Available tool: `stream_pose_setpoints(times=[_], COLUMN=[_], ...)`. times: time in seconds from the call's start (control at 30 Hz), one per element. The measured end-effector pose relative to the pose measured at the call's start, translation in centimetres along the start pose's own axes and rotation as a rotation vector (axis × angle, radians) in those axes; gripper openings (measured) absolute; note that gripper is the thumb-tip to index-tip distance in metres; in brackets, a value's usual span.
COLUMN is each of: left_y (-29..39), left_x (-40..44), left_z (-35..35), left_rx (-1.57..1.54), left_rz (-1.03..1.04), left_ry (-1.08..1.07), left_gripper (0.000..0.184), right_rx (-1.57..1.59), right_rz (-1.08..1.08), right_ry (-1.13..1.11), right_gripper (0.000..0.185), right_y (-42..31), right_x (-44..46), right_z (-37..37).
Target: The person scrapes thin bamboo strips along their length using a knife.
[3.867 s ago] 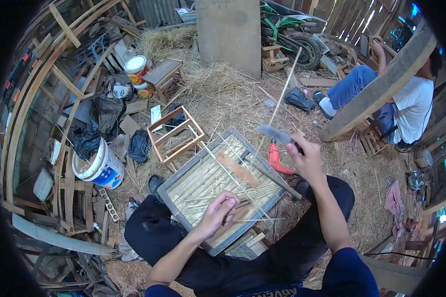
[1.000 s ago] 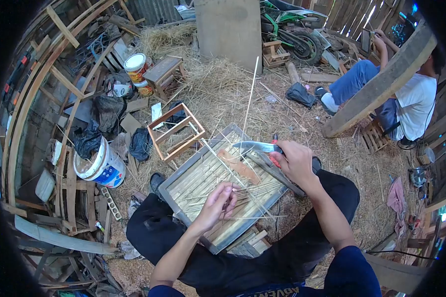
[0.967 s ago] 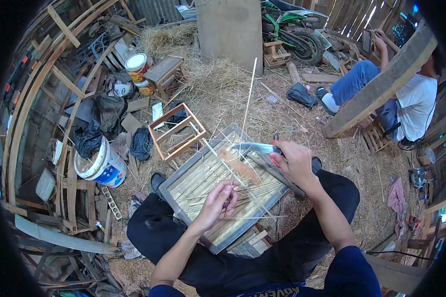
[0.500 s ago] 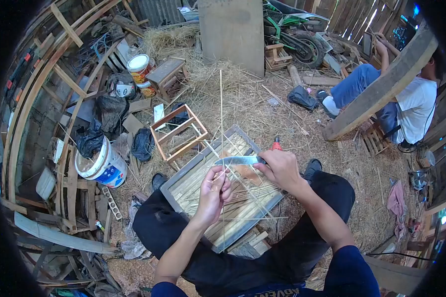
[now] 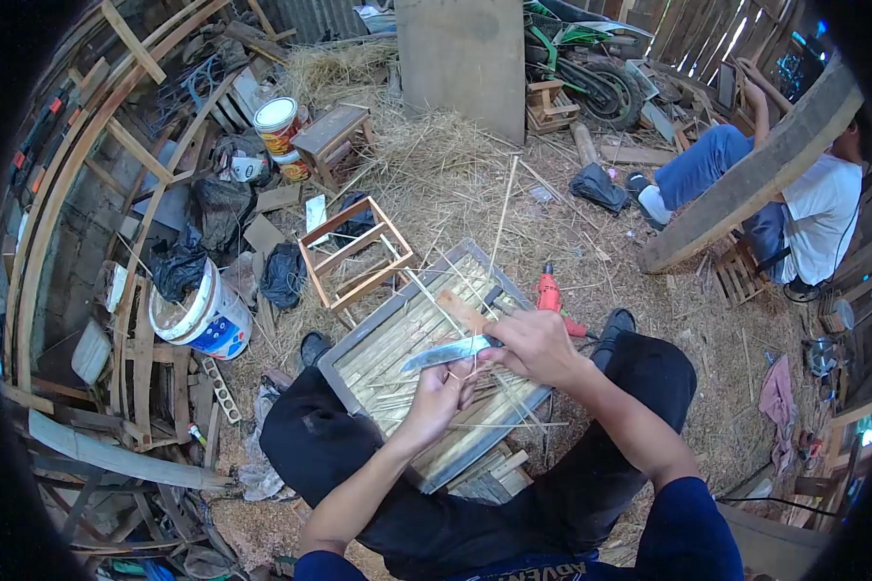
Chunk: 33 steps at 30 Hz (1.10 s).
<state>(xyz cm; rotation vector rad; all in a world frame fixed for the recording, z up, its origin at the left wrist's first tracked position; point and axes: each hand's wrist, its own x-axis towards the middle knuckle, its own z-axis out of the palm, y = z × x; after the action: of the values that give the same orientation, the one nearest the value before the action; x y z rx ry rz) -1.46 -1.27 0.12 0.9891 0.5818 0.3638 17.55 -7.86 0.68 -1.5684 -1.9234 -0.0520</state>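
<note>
Steel shows first: a curved silver knife blade with a dark handle (image 5: 446, 354) lies crosswise over the hands, its tip toward the left side. We see the person's right hand (image 5: 536, 347) with its fingers wrapped around the handle, a full grip that presumably keeps the blade steady at close quarters. The left hand (image 5: 443, 392) sits just below the blade with its fingers drawn together, seemingly pinched on a long, thin, pale strip of wood or bamboo (image 5: 504, 215); the exact contact is partly covered by the knife, so we cannot be certain. The hands are close together, we judge, so that the strip is supported right where the blade crosses it. Under them, between the knees, a low counter of pale slats in a dark grey frame (image 5: 383, 353) probably serves to keep work and offcuts within easy reach; more thin strips and a flat tan piece (image 5: 460, 310) lie on it. A red and black power drill (image 5: 550, 292) rests on the floor beyond its right side. As for the strip, we find it rising from the left fingers, passing near the knife's handle end and slanting up and away, its far end well clear of both hands.
</note>
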Motion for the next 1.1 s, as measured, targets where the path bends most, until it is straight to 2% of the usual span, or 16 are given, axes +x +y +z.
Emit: stream_pose_setpoints(times=[0.2,0.4,0.5,0.6,0.73,0.83,0.93,1.1], left_y=[0.6,0.3,0.7,0.8,0.5,0.3,1.2,3.4], left_x=[-0.3,-0.9,-1.4,-2.0,-1.7,-1.8,-1.4,-0.6], left_z=[-0.5,-0.3,0.3,0.0,-0.4,-1.1,-0.8,0.5], left_rx=[0.069,0.192,0.196,0.181,0.250,0.128,0.132,-0.170], left_rz=[0.024,0.045,0.096,0.112,0.123,-0.091,-0.095,-0.124], left_ry=[0.003,0.000,0.064,0.075,0.037,-0.026,-0.100,-0.217], left_gripper=[0.018,0.019,0.018,0.016,0.016,0.020,0.028,0.037], right_rx=[-0.037,-0.085,-0.079,-0.184,-0.211,-0.173,-0.142,-0.064], right_rz=[-0.035,-0.020,0.024,0.213,0.278,0.304,0.289,0.327], right_ry=[0.069,0.023,0.055,0.202,0.148,0.128,0.165,0.146], right_gripper=[0.028,0.029,0.028,0.026,0.025,0.026,0.026,0.025], right_y=[0.6,0.8,1.8,4.6,5.2,4.8,4.8,4.5], right_x=[0.4,0.1,-0.6,-1.5,-2.1,-2.7,-2.9,-1.9], right_z=[-0.5,-2.5,-3.1,-4.5,-5.2,-4.4,-4.3,-4.0])
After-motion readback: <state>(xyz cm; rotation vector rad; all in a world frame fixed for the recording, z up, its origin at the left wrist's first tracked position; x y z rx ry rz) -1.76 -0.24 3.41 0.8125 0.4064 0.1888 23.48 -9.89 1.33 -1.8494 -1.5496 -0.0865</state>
